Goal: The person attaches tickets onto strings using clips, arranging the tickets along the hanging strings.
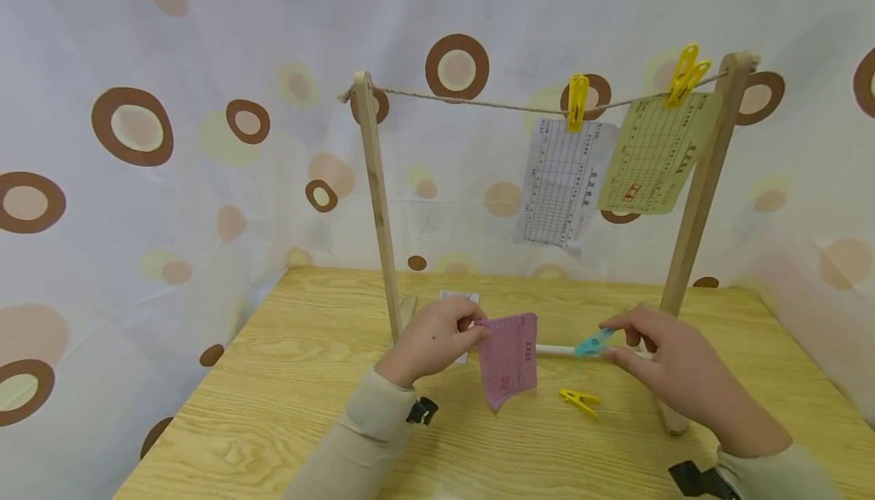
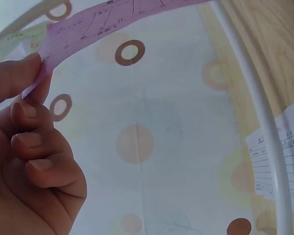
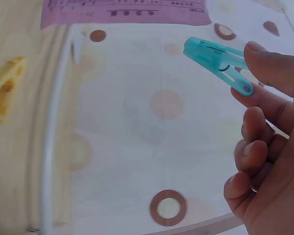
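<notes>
A pink printed slip [image 1: 509, 359] hangs from my left hand [image 1: 437, 337], pinched at its upper left corner between thumb and forefinger. The left wrist view shows that pinch on the slip [image 2: 88, 32], the other fingers curled below. My right hand [image 1: 677, 363] holds a light blue clothespin [image 1: 593, 342] by its handle ends, between thumb and forefinger. In the right wrist view the clothespin [image 3: 217, 61] points away from the hand, with nothing in its tip. Slip and clothespin are apart. A yellow clothespin [image 1: 579, 401] lies on the table between the hands.
A rope [image 1: 472, 102] runs between two wooden posts. Yellow clothespins [image 1: 577, 102] hold a white slip [image 1: 567, 181] and a yellow-green slip [image 1: 659, 154] on its right half. A white rod [image 1: 555, 349] joins the posts low down. Another white slip [image 2: 279, 152] lies on the table behind the left hand.
</notes>
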`<state>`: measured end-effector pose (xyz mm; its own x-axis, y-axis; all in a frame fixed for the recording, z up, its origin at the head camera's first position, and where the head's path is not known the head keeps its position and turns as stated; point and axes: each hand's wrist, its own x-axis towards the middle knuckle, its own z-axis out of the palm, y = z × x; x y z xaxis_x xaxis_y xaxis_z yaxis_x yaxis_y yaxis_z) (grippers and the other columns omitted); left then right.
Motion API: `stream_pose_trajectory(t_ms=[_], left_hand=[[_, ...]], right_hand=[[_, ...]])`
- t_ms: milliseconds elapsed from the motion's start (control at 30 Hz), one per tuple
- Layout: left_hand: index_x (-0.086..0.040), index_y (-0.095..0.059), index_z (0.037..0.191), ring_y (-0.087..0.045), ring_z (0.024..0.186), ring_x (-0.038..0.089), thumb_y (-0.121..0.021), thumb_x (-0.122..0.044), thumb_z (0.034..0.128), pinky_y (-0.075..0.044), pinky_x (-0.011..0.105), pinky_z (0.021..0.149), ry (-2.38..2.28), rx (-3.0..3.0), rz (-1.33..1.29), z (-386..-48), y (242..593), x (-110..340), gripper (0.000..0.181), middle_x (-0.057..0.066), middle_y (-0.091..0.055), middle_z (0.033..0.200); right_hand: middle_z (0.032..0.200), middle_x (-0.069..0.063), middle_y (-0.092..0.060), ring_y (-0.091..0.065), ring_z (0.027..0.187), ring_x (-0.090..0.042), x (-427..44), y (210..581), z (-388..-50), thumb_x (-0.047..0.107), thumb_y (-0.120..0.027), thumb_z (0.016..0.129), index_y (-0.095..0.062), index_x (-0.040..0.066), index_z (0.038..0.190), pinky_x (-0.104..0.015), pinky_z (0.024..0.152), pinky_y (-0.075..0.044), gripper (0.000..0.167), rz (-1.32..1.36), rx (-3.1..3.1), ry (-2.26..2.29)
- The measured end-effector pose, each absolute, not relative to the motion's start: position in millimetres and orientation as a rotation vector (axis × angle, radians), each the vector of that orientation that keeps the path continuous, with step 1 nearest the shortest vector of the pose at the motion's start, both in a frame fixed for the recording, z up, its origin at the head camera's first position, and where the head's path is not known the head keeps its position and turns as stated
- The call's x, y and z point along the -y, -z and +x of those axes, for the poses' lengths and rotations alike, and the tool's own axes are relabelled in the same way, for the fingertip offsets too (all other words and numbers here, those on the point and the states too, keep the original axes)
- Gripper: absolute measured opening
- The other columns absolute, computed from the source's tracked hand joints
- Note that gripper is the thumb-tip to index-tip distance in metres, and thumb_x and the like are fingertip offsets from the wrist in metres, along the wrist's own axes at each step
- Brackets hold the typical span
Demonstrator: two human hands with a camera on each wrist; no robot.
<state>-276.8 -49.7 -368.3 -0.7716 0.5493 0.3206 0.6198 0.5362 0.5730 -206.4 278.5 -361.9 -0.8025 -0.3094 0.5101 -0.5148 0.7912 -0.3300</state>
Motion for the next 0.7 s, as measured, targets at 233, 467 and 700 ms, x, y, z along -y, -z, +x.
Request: stream_pose_trajectory(t_ms=[233,467,700], left_hand=[[-0.015,-0.073,0.095,-0.039,0.063,0.008,-0.069,-0.018,0.0979,-0.034,0.024,0.056,1.031,2.593,-1.029,-274,352,59,0.005,-0.005,-0.047,0.073],[-0.014,-0.069,0.094,-0.04,0.065,0.009,-0.065,-0.014,0.1001,-0.035,0.025,0.059,1.069,2.484,-1.101,-280,332,68,0.007,-0.003,-0.048,0.075],[-0.011,-0.071,0.097,-0.043,0.067,0.012,-0.062,-0.015,0.1022,-0.038,0.027,0.062,0.938,2.452,-1.086,-289,304,73,0.01,-0.003,-0.054,0.079]], right_hand=[[0.085,0.013,-0.046,-0.037,0.071,-0.005,-274,325,-209,0.017,-0.085,0.082,-0.072,0.019,0.113,-0.023,0.062,-0.032,0.033,0.731,2.453,-0.539],[0.084,0.012,-0.046,-0.037,0.072,-0.006,-269,294,-216,0.016,-0.086,0.081,-0.072,0.017,0.113,-0.025,0.061,-0.035,0.035,0.789,2.395,-0.438],[0.084,0.01,-0.047,-0.039,0.076,-0.007,-262,263,-222,0.013,-0.085,0.082,-0.071,0.015,0.11,-0.023,0.066,-0.034,0.032,0.832,2.347,-0.388]])
